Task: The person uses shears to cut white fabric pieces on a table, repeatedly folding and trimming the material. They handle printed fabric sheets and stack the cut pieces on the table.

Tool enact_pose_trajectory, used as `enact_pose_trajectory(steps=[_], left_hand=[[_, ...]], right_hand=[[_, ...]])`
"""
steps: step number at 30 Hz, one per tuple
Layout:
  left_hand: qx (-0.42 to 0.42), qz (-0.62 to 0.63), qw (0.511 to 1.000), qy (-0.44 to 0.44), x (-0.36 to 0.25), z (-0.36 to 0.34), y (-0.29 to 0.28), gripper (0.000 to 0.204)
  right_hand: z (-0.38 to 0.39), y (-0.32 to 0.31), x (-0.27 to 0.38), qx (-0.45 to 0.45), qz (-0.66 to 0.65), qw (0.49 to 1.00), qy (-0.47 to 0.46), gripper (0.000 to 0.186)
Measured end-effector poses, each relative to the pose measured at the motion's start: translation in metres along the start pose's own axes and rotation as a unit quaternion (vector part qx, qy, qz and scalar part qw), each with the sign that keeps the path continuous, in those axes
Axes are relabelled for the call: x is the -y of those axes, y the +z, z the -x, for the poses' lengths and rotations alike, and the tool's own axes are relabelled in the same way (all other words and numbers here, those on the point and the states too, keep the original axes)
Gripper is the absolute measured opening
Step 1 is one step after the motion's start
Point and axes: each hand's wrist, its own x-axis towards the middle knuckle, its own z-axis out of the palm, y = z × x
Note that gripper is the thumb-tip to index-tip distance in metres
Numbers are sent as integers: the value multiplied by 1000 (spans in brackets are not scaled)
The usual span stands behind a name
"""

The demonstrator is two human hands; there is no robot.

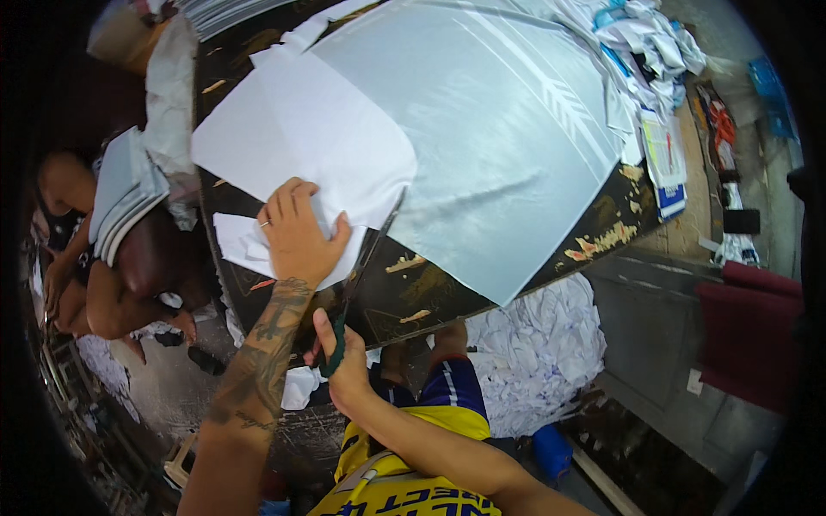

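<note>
My left hand, fingers spread, presses on a white sheet that looks like fabric, over the dark worn table. My right hand grips the green-handled scissors, whose long blades point up at the sheet's lower right edge, beside my left thumb. A large pale grey-blue fabric piece with white stripes lies to the right. Smaller white pieces stick out at lower left under my left hand.
A person's legs and arm are at left beside stacked pale pieces. Crumpled cloth and packets lie at upper right. A heap of white scraps is on the floor below the table; maroon cloth hangs at right.
</note>
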Motion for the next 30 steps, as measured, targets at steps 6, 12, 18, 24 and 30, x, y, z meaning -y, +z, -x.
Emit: enact_pose_trajectory(steps=[6, 12, 18, 24, 30], left_hand=[[16, -4, 1000, -2, -1, 2, -1, 58], [18, 1, 1000, -6, -3, -2, -4, 58], [37, 4, 999, -18, -5, -3, -6, 60], [46, -13, 999, -27, -7, -4, -8, 61], [67, -6, 997, -48, -8, -5, -9, 65]], right_hand=[[7, -46, 22, -20, 93, 995, -14, 51], [-1, -79, 60, -13, 187, 982, -2, 54], [-3, -115, 106, -7, 323, 945, 40, 55], [-8, -144, 179, 46, 395, 916, 50, 61], [-35, -151, 256, 78, 545, 831, 79, 64]])
